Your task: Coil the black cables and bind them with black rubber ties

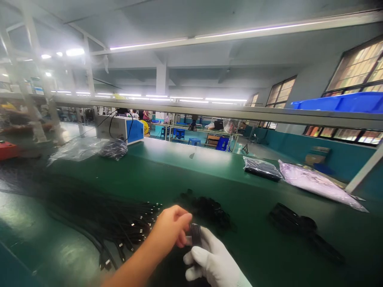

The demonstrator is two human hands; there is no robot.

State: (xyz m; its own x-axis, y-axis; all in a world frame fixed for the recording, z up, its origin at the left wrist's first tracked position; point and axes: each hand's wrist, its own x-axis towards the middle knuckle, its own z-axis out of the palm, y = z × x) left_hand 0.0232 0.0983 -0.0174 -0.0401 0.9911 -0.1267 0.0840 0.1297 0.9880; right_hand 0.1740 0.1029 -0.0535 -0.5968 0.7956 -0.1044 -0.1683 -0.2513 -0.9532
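Observation:
My right hand (pixel 212 255), in a white glove, is closed round a small black ribbed bundle (pixel 196 234), which looks like a cable folded side by side. Beside it my bare left hand (pixel 175 225) has its thumb and fingers pinched together at the bundle's left edge. What lies between those fingertips is hidden. Left of my hands spread many black cables (pixel 101 215) with shiny metal plug ends. Just beyond my hands lies a pile of small black pieces (pixel 209 211), too dark to make out.
Black bundles (pixel 295 219) lie on the green table (pixel 254 247) at right. Farther back are a bagged black pack (pixel 261 168), a pale plastic bag (pixel 317 183), clear plastic (pixel 80 149) and a blue-and-white machine (pixel 119 129). A shelf rail (pixel 209 110) crosses above, bearing a blue bin (pixel 344 103).

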